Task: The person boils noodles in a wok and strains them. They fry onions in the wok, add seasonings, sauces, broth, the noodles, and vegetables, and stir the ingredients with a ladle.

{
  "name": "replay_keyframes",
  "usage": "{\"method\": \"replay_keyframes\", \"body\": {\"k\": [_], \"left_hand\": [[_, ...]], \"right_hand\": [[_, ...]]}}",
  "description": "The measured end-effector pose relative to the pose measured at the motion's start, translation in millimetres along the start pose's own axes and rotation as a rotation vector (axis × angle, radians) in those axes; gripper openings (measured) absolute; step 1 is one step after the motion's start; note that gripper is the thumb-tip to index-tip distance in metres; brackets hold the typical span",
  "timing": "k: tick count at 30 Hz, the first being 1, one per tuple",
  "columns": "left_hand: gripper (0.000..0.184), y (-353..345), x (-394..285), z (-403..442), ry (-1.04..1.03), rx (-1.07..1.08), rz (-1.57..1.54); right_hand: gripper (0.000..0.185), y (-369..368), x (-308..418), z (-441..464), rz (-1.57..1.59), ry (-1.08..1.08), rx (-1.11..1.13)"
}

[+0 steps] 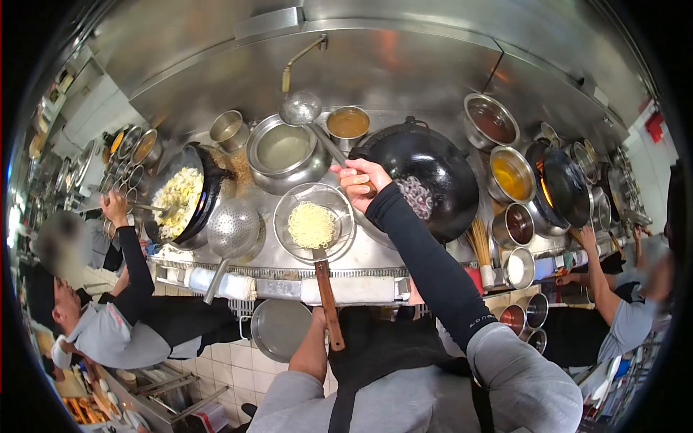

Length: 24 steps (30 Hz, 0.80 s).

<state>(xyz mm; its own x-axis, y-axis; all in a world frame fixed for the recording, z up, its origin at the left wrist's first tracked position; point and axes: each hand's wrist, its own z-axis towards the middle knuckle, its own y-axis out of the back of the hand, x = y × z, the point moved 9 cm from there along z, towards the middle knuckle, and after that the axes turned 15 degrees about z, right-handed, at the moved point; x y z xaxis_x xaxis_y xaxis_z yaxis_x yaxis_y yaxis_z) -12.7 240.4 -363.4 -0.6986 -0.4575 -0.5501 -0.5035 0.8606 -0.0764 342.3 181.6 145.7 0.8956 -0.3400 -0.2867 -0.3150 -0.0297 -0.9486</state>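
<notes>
My right hand is closed around the handle of a ladle, its bowl raised up and to the left, near the faucet. To the right of that hand sits a black wok with purplish-white sliced pieces in it. Below and left of the hand, a wire strainer holds pale yellow noodles; its wooden handle juts over the counter edge toward me. My left forearm reaches up beside this handle, and the fingers of my left hand are hidden at the counter's edge.
A metal pot of cloudy liquid and a pan of brown liquid stand behind. A perforated skimmer lies left. One co-worker's hand works at a wok of yellow-white food; another person's hand is right. Sauce pots line the right.
</notes>
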Motion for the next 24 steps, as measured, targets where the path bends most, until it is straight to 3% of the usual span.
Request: {"method": "replay_keyframes", "body": {"k": [6, 8, 11, 14, 18, 19, 24], "left_hand": [[0.024, -5, -7, -2, -0.070, 0.017, -0.064], [0.025, 0, -2, -5, 0.018, -0.055, -0.048], [0.029, 14, -2, -20, 0.111, -0.181, -0.003], [0.031, 39, 22, 45, -0.146, -0.137, 0.244], [0.039, 20, 5, 14, -0.007, -0.166, 0.032], [0.034, 20, 11, 16, 0.028, -0.142, 0.017], [0.027, 17, 15, 10, 0.065, -0.039, -0.017]], "right_hand": [[0.026, 10, 7, -68, -0.028, 0.046, -0.005], [0.024, 22, 17, -105, -0.113, 0.123, -0.053], [0.022, 32, 26, -170, -0.269, 0.228, -0.196], [0.019, 40, 41, -230, -0.480, 0.349, -0.368], [0.016, 46, 54, -298, -0.811, 0.546, -0.762], [0.013, 47, 53, -310, -0.847, 0.571, -0.831], [0.010, 70, 52, -350, -0.813, 0.703, -0.904]]}}
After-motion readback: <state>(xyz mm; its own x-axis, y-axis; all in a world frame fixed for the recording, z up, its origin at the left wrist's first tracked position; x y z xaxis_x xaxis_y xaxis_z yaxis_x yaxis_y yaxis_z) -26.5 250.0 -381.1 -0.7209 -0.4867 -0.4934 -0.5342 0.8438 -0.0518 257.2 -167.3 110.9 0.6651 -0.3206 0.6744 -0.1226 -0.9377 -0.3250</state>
